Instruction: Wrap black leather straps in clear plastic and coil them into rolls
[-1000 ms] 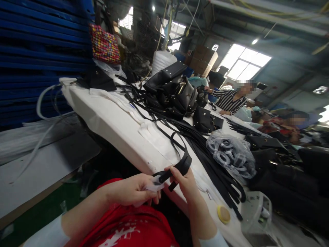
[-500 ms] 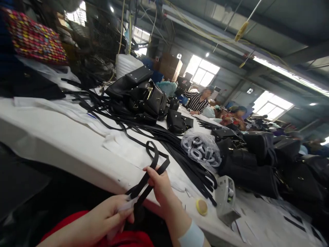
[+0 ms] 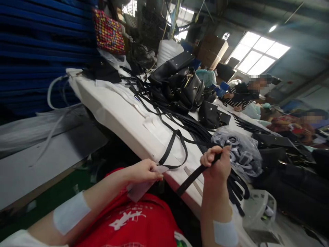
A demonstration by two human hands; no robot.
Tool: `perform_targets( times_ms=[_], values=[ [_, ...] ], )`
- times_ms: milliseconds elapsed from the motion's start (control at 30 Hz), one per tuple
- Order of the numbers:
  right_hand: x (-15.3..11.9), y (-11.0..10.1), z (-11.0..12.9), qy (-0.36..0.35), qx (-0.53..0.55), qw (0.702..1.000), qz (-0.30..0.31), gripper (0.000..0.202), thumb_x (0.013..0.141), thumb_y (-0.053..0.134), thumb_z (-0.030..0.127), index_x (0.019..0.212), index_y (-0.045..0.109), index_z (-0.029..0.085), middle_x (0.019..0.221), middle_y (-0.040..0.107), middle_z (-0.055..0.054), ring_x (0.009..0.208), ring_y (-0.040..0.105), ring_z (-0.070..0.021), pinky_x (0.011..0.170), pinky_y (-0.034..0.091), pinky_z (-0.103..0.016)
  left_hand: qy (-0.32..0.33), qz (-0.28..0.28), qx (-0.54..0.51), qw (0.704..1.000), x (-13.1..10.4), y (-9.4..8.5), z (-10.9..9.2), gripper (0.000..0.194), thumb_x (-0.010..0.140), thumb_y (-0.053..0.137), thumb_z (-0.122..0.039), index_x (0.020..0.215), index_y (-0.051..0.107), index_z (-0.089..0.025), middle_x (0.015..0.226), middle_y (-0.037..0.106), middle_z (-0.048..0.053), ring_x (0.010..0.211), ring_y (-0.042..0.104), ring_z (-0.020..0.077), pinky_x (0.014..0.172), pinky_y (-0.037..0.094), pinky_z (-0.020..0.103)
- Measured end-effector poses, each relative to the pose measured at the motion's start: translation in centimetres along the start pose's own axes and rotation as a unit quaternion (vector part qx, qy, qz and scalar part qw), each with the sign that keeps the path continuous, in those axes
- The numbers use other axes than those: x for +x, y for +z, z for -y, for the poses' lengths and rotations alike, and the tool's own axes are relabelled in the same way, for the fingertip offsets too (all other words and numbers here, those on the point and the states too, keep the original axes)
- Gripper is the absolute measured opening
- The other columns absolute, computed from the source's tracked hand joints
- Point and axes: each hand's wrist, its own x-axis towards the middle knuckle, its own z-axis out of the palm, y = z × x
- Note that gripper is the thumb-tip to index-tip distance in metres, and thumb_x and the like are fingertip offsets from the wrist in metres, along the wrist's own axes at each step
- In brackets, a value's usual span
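Observation:
A long black strap (image 3: 191, 179) is gripped in my right hand (image 3: 217, 163), its end sticking out down and left over the table's front edge. The strap also runs in a loop across the white tabletop toward my left hand (image 3: 147, 171). That hand, held low in front of the red apron (image 3: 151, 219), pinches a thin whitish sheet (image 3: 140, 188). Whether the strap is also between its fingers I cannot tell. A bundle of black straps (image 3: 192, 125) lies just beyond both hands.
Black handbags (image 3: 180, 85) are heaped at the back, with more on the right. A clear plastic bag (image 3: 239, 151) of rolls and a tape dispenser (image 3: 259, 212) stand right of my right hand. Two people sit across the table (image 3: 110, 109). Blue stacked panels (image 3: 43, 51) rise at left.
My hands have moved apart: the right one has gone right and up with the strap, drawing it out of the bunched loops. The view has swung to the left.

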Motion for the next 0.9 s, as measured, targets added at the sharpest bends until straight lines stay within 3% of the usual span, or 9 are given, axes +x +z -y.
perform_targets(
  times_ms=[100, 233, 367, 600, 767, 900],
  values=[
    [-0.3, 1.1, 0.8, -0.045, 0.008, 0.999, 0.008, 0.05, 0.081, 0.058, 0.064, 0.061, 0.059, 0.018, 0.039, 0.045, 0.007, 0.028, 0.037, -0.0056, 0.03, 0.026, -0.016, 0.0, 0.005, -0.003, 1.0, 0.2, 0.1, 0.2, 0.043, 0.075, 0.068, -0.054, 0.065, 0.068, -0.012, 0.056, 0.057, 0.001, 0.054, 0.049, 0.0124, 0.053, 0.036, 0.024],
    [-0.5, 2.1, 0.0, -0.092, 0.005, 0.996, 0.01, 0.052, 0.082, 0.056, 0.066, 0.062, 0.06, 0.018, 0.041, 0.049, 0.006, 0.031, 0.042, -0.0069, 0.032, 0.031, -0.018, -0.006, 0.012, 0.016, 1.0, 0.1, 0.4, -0.2, 0.036, 0.073, 0.07, -0.048, 0.063, 0.071, -0.013, 0.056, 0.061, 0.001, 0.054, 0.051, 0.013, 0.052, 0.037, 0.023],
    [-0.4, 2.5, -0.8, -0.105, 0.002, 0.994, 0.013, 0.053, 0.084, 0.054, 0.065, 0.063, 0.061, 0.018, 0.042, 0.052, 0.004, 0.032, 0.045, -0.0081, 0.033, 0.033, -0.019, -0.027, -0.01, 0.034, 0.999, -0.1, 0.7, -0.7, 0.031, 0.069, 0.071, -0.044, 0.063, 0.073, -0.014, 0.058, 0.065, 0.002, 0.054, 0.055, 0.0144, 0.051, 0.039, 0.023],
    [-0.8, 2.9, -1.6, -0.103, -0.038, 0.994, 0.011, 0.055, 0.085, 0.049, 0.067, 0.063, 0.06, 0.017, 0.042, 0.052, 0.004, 0.033, 0.048, -0.0095, 0.035, 0.035, -0.02, -0.028, 0.005, 0.043, 0.999, 0.1, 0.8, -0.2, 0.027, 0.072, 0.07, -0.04, 0.072, 0.075, -0.013, 0.066, 0.071, 0.003, 0.059, 0.06, 0.0157, 0.057, 0.045, 0.023],
    [-1.3, 3.0, -2.1, -0.087, -0.056, 0.994, 0.017, 0.058, 0.084, 0.048, 0.069, 0.062, 0.061, 0.017, 0.04, 0.053, 0.002, 0.031, 0.048, -0.0107, 0.034, 0.035, -0.021, 0.007, 0.029, 0.022, 0.999, 0.2, 0.7, -0.1, 0.038, 0.074, 0.07, -0.05, 0.077, 0.075, -0.013, 0.066, 0.069, 0.003, 0.062, 0.06, 0.0157, 0.06, 0.047, 0.023],
    [-1.7, 2.8, -3.1, -0.048, -0.075, 0.996, 0.024, 0.058, 0.086, 0.045, 0.068, 0.066, 0.063, 0.017, 0.042, 0.056, 0.001, 0.035, 0.052, -0.0126, 0.037, 0.039, -0.023, 0.056, 0.047, 0.014, 0.997, -0.2, 0.7, -1.0, 0.052, 0.083, 0.057, -0.062, 0.08, 0.074, -0.013, 0.068, 0.064, 0.004, 0.061, 0.058, 0.014, 0.058, 0.045, 0.021]
  ],
)
